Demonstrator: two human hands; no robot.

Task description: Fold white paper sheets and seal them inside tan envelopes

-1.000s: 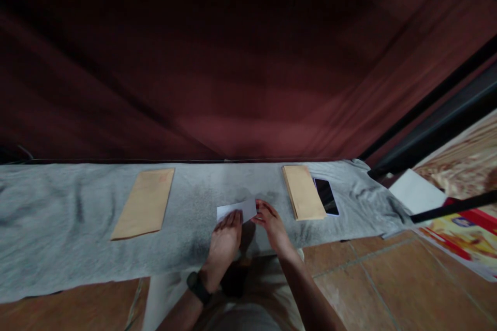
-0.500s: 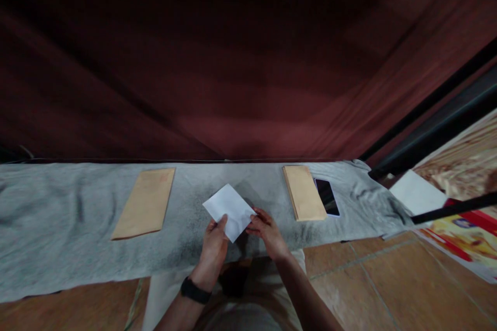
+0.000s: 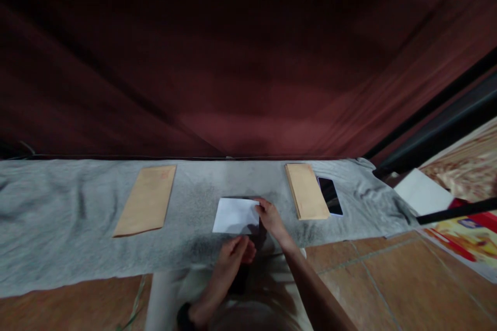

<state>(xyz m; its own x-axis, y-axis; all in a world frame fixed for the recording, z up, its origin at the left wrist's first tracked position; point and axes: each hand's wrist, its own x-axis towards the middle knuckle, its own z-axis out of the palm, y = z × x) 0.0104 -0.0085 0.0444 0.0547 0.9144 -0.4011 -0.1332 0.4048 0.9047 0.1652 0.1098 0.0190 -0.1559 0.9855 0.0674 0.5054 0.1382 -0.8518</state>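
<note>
A folded white sheet of paper is held level over the grey cloth in front of me. My right hand pinches it at its right edge, with the thumb on top. Just below the paper's near edge is my left hand, apart from it. Its fingers are loosely bent with nothing visible in them, and a dark band is on that wrist. To the left lies a flat brown envelope. A stack of brown envelopes lies to the right of my right hand.
A dark-screened phone rests beside the envelope stack. The grey cloth covers the long surface before a dark red fabric wall. At far right are a white sheet, a black pole and a colourful printed package. Tiled floor shows below.
My left hand has let go of the paper and drawn back toward me. The paper has turned from a diamond position to lie nearly straight, still in my right hand.
</note>
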